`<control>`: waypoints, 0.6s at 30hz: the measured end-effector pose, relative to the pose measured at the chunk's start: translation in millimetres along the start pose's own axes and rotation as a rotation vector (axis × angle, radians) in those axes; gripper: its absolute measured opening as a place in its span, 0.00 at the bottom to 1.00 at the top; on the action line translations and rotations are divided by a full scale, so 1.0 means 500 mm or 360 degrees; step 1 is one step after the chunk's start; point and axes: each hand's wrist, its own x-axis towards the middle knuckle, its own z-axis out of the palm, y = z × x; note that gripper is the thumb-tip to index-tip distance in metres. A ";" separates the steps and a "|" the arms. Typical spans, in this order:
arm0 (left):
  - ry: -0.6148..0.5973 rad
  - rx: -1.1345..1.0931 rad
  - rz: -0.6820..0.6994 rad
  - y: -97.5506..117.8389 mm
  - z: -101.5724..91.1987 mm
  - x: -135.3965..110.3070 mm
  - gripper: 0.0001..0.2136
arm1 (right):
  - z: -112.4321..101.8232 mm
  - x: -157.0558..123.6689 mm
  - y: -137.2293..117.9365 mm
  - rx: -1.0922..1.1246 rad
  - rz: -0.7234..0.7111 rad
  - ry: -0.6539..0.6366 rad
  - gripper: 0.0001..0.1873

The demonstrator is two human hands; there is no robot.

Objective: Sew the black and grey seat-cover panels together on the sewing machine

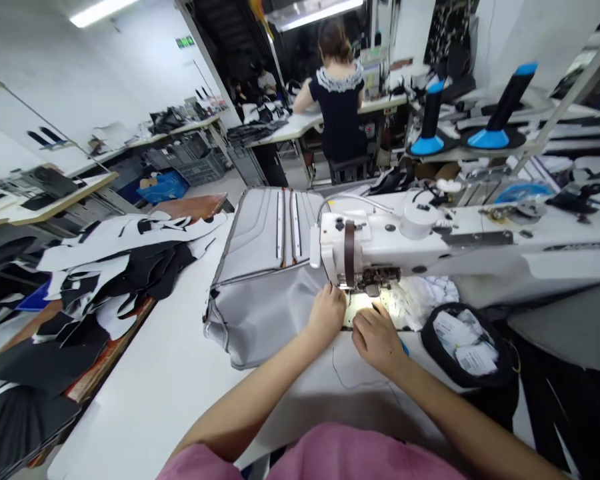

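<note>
My left hand (329, 309) is closed, its fingers curled just left of the needle area of a white sewing machine (390, 243). It is beside the right edge of a grey padded fabric piece (275, 310) with two zip strips; whatever its fingertips hold is hidden. My right hand (376, 335) is also closed, on the lit plate (363, 305) below the machine head. A small dark tip shows by its fingers, too small to name. A loose thread (345, 385) trails over the white tabletop (180, 380) below my hands.
A black round container (467, 343) with white labels stands right of my right hand. Cut black and white pieces (125, 267) are piled at the left. Two thread cones (433, 120) rise behind the machine. A seated person (337, 100) works at a table further back.
</note>
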 end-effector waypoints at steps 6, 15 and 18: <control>-0.0137 -0.0686 0.0334 -0.107 -0.129 -0.062 0.16 | -0.024 -0.011 -0.016 0.0117 -0.0002 0.0025 0.12; 0.0579 -0.0671 -0.1144 -0.528 -0.219 -0.113 0.14 | -0.014 0.027 -0.080 -0.0057 -0.0227 0.0201 0.21; 0.0580 -0.0794 -0.0903 -0.565 -0.176 -0.071 0.15 | 0.010 0.054 -0.079 -0.0210 -0.0271 0.0066 0.27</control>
